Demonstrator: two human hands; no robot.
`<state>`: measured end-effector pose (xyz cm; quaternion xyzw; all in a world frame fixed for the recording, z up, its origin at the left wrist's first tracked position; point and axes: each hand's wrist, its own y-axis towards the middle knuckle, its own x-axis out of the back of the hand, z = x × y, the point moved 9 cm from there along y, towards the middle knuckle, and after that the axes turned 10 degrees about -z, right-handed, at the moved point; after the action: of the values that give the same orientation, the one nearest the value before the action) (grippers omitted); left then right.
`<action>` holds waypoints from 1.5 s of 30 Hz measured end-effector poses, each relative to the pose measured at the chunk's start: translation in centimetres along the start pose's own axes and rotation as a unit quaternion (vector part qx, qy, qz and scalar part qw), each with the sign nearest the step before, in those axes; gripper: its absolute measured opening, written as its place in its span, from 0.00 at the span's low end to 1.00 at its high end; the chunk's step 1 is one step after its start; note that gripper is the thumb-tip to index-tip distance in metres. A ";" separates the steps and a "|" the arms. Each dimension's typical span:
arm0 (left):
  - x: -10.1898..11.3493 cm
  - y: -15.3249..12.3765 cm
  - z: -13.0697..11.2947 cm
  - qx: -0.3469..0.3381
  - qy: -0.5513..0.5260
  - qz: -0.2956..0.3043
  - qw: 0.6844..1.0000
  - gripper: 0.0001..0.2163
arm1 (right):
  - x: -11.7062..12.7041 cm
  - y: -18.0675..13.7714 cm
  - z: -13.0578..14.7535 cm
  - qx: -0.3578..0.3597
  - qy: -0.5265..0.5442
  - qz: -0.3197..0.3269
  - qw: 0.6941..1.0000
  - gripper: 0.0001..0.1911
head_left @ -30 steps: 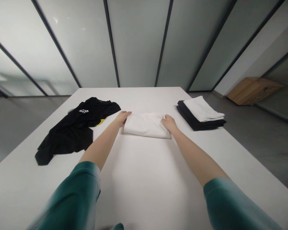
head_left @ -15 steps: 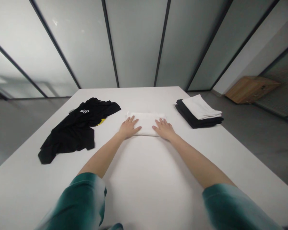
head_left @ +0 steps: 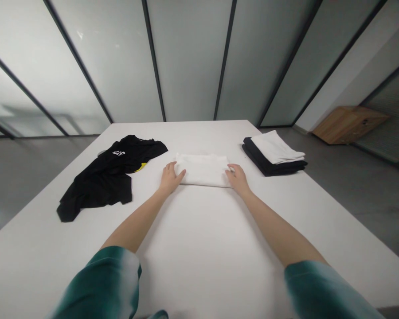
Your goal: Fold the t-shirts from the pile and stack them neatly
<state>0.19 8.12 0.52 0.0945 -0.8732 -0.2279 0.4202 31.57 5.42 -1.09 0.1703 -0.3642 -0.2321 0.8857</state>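
A folded white garment [head_left: 204,170] lies flat on the white table in front of me, its long side facing me. My left hand [head_left: 170,178] is at its left edge, thumb over the top and fingers curled along the side. At the right edge my right hand [head_left: 237,178] pinches the fabric between thumb and fingers. Whether any fingers reach beneath the garment is hidden. Both hands are level with the tabletop.
On the left, a black T-shirt [head_left: 101,179] with white lettering and a yellow patch lies loosely spread. Folded black clothes [head_left: 269,167] with a folded white cloth [head_left: 277,148] on top sit at the right. The white table [head_left: 206,248] ends before frosted glass panels [head_left: 189,62].
My hands have gone from lying flat on top of the white garment to its left and right edges, spreading apart. Their fingers have curled around the sides.
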 end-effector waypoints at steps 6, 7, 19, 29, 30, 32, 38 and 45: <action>2.3 0.4 2.6 0.093 0.023 -0.018 0.995 0.14 | 1.6 -0.4 -1.0 -0.062 0.018 -0.045 0.997 0.17; 2.4 0.4 3.0 0.114 0.028 -0.007 0.993 0.13 | 1.7 -0.4 -1.1 -0.063 0.004 -0.045 0.997 0.17; 2.4 0.3 3.5 0.154 0.028 0.012 0.988 0.12 | 1.4 -1.2 -0.1 -0.023 -0.223 -0.010 0.975 0.18; 2.4 0.3 3.3 0.153 0.020 0.017 0.988 0.11 | 0.7 -1.2 0.2 -0.035 -0.189 0.032 0.981 0.14; 2.4 0.3 3.3 0.154 0.019 0.015 0.988 0.11 | 0.6 -1.1 0.2 -0.045 -0.153 0.037 0.986 0.14; 2.4 0.3 3.4 0.156 0.015 0.009 0.988 0.11 | 0.4 -1.1 0.1 -0.093 -0.051 0.047 0.993 0.12; 2.2 0.5 3.6 0.156 0.008 0.005 0.988 0.11 | -1.6 -2.6 -0.5 -0.383 0.355 0.089 0.848 0.06; 2.3 0.4 3.8 0.161 -0.014 -0.014 0.987 0.10 | -2.8 -4.1 2.0 -0.512 0.451 0.152 0.715 0.08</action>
<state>-4.22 8.91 0.24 0.1698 -0.9030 -0.0910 0.3840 27.16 3.26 -3.27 -0.2826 0.2321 -0.1406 0.9201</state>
